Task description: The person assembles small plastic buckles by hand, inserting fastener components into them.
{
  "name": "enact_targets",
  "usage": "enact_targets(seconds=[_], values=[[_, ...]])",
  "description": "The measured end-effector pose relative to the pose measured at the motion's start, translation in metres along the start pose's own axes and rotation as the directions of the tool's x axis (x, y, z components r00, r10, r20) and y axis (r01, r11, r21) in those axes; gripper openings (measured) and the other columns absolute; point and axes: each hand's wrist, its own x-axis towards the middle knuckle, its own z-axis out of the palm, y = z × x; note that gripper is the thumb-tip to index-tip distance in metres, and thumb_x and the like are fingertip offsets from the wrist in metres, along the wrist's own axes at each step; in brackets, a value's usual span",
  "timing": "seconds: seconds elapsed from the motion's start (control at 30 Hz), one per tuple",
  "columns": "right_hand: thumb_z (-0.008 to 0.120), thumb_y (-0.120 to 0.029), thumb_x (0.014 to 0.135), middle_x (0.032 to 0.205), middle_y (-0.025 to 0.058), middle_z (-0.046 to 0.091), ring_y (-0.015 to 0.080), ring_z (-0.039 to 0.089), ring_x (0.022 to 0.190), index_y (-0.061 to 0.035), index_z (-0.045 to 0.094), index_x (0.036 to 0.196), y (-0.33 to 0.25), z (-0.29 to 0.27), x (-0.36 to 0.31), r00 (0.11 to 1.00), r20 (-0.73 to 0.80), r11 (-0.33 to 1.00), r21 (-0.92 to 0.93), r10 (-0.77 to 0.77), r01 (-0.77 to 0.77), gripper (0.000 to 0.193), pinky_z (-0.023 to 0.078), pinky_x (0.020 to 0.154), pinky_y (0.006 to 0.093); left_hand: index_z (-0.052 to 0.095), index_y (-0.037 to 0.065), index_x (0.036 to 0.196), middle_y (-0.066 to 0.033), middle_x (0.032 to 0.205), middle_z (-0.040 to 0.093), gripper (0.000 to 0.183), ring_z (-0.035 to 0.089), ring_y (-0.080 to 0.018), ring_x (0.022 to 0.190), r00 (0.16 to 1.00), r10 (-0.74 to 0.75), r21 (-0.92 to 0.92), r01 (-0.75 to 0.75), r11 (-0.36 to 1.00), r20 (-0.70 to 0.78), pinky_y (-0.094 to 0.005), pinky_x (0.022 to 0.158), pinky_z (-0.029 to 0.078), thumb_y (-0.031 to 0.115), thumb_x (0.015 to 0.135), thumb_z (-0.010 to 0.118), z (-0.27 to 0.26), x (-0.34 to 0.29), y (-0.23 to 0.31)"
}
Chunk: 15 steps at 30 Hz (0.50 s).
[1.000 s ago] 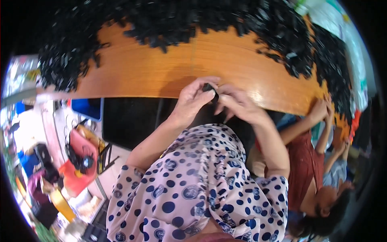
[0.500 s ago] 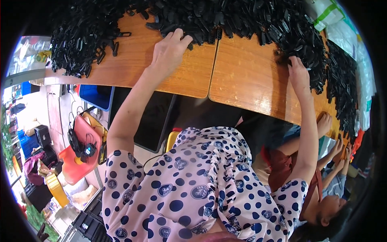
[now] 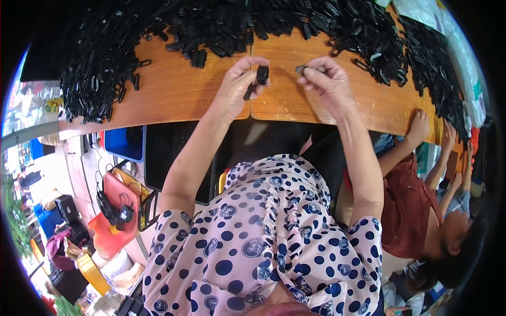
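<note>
My left hand (image 3: 238,84) is raised over the wooden table, its fingers closed round a small black plastic part (image 3: 262,74). Another dark piece shows below its fingers, at the palm. To the right of it, my right hand (image 3: 329,84) pinches a small dark piece (image 3: 301,69) between thumb and fingers; its exact kind is too small to make out. The two hands are apart, with their held pieces turned toward each other. Beyond them lies a large heap of black plastic parts (image 3: 211,31), spread along the far side of the table.
The wooden table (image 3: 179,100) has a seam (image 3: 251,108) near its middle. Co-workers sit at the right, one in a dark red top (image 3: 408,210), a hand (image 3: 420,126) on the table edge. At left are a blue bin (image 3: 124,143) and a red chair (image 3: 120,195) holding cables.
Both hands have drawn back from the heap and come toward each other over the table's middle. Each now holds a small dark part up in view.
</note>
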Motion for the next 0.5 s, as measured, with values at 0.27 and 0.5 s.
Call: enact_targets(seconds=[0.27,0.5], values=[[0.065,-0.008,0.085,0.083,0.0066,0.065,0.0130,0.065,0.074,-0.0035,0.057,0.100,-0.004,0.009,-0.039,0.992,0.121,0.990,0.137,0.027,-0.044,0.018,0.051,0.061,0.0197,0.052,0.007,0.118,-0.0091,0.085,0.063,0.034,0.052,-0.0095,0.058,0.990,-0.057,0.096,0.045,0.994,0.126,-0.0187,0.048,0.035,0.008,0.085,0.061,0.049,-0.024,0.008],[0.065,-0.008,0.085,0.082,0.0066,0.064,0.0132,0.065,0.072,-0.0030,0.058,0.099,-0.011,0.002,-0.052,0.987,0.162,0.975,0.215,0.011,-0.046,0.017,0.052,0.060,0.0207,0.060,0.007,0.111,-0.0012,0.074,0.060,0.026,0.056,-0.0071,0.064,0.981,0.168,0.485,-0.195,0.852,0.100,-0.0203,0.057,0.044,0.012,0.085,0.065,0.063,-0.032,-0.005]])
